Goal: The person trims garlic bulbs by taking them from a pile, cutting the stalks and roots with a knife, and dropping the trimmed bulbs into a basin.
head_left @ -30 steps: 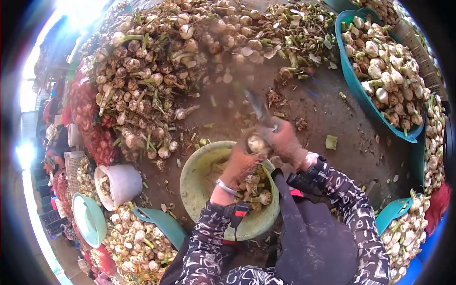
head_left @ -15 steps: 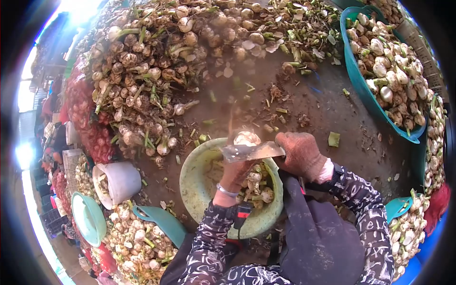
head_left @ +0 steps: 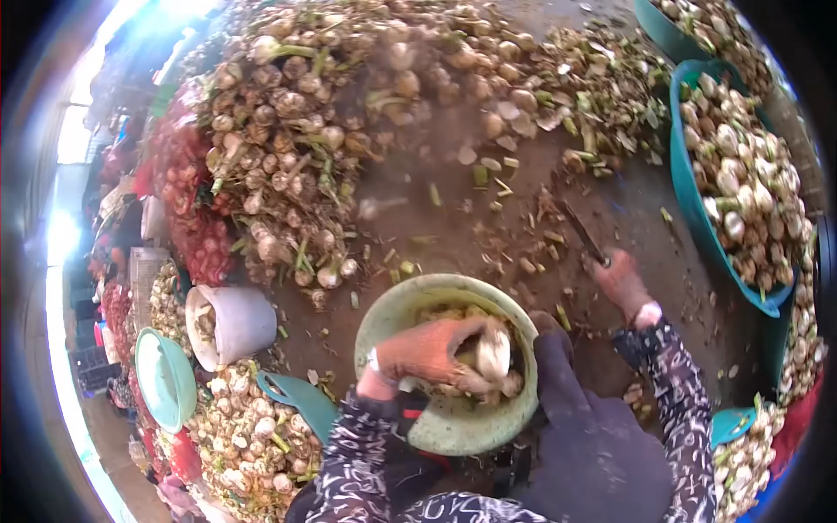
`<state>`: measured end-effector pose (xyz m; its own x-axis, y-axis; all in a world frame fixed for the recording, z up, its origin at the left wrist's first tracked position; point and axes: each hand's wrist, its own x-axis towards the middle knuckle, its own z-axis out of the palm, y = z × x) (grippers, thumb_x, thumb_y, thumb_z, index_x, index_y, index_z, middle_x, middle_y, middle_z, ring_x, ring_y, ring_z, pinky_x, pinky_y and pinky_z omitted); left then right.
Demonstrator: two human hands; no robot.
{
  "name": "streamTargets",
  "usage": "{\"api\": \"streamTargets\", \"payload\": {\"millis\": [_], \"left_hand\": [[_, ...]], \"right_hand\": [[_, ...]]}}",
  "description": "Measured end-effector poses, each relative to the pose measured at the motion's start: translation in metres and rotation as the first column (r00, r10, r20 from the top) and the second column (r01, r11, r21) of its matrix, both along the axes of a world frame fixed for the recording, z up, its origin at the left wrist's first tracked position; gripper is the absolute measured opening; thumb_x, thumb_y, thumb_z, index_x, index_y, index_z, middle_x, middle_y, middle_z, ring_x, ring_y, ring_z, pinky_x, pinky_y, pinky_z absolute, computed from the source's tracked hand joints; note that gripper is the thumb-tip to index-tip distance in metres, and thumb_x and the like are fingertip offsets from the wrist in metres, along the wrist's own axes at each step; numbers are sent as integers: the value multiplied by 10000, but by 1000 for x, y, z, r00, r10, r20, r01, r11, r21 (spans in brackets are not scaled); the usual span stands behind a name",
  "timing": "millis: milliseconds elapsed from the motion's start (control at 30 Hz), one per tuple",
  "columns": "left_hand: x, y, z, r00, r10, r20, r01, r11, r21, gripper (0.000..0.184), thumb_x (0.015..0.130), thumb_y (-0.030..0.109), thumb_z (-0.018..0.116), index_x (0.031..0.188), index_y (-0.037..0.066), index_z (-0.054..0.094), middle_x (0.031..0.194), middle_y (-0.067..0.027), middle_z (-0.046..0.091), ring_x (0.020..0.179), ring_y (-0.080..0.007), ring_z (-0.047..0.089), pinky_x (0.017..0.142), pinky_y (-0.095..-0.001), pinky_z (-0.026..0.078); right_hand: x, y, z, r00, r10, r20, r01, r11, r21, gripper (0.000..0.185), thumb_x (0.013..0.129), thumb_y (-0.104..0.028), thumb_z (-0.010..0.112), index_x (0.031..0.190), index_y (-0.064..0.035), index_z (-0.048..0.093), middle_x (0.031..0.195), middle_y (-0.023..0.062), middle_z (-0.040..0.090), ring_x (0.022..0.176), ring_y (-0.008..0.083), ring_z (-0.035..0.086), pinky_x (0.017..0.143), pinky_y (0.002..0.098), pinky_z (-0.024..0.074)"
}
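Observation:
Low inside the pale green basin [head_left: 392, 318], my gloved left hand [head_left: 432, 353] is closed around a garlic bulb [head_left: 493, 352] with a pale, clean face. More bulbs lie beneath it, partly covered by the hand. Off to the right of the basin, my gloved right hand [head_left: 622, 283] grips a knife [head_left: 584, 232]. Its dark blade points up and to the left, over the dirty floor. The handle is mostly hidden in the fist.
A large heap of untrimmed garlic [head_left: 288, 148] spreads across the back left. Stalk and skin scraps [head_left: 602, 87] lie farther right. A teal tub [head_left: 689, 174] full of bulbs stands at right. A white bucket [head_left: 240, 327] lies tipped at left, near a mint-green basin [head_left: 179, 383].
My left hand has lowered the bulb into the basin. My right hand has swung the knife away to the right, apart from the bulb. The view has shifted slightly.

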<state>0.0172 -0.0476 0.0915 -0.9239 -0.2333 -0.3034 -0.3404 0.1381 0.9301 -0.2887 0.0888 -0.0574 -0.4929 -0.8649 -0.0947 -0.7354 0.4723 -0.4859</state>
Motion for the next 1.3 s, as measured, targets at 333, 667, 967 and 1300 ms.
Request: {"api": "streamTargets", "payload": {"millis": [333, 667, 967, 1300], "left_hand": [[40, -191, -177, 272, 910, 314, -673, 413, -614, 349, 854, 336, 584, 1001, 20, 604, 967, -131, 634, 798, -216, 605, 712, -350, 484], [-11, -104, -115, 716, 695, -67, -631, 685, 363, 457, 828, 277, 643, 1198, 35, 526, 1038, -104, 601, 885, -149, 572, 717, -253, 481], [-17, -1, -110, 710, 703, -40, -676, 697, 240, 489, 799, 445, 678, 1010, 10, 604, 802, 1, 596, 661, -79, 532, 541, -216, 422], [-36, 60, -21, 697, 595, -401, -579, 796, 175, 454, 715, 124, 703, 1112, 31, 504, 1001, -54, 553, 853, -129, 564, 763, -262, 480]], "right_hand": [[65, -23, 19, 904, -80, 421, -43, 960, 275, 356, 759, -295, 617, 977, -14, 637, 892, 233, 636, 886, 392, 610, 776, 440, 482], [81, -72, 82, 912, 151, 382, -167, 986, 9, 342, 744, -303, 620, 949, -30, 615, 805, 207, 639, 793, 385, 623, 705, 445, 495], [106, -69, 99, 891, 437, 119, -406, 888, -217, 259, 740, -269, 664, 819, -54, 543, 718, 161, 614, 688, 349, 623, 609, 430, 492], [19, -41, 13, 971, -128, 200, 57, 942, 330, 295, 730, -223, 604, 980, -72, 643, 909, 212, 645, 846, 374, 627, 737, 421, 517]]}}
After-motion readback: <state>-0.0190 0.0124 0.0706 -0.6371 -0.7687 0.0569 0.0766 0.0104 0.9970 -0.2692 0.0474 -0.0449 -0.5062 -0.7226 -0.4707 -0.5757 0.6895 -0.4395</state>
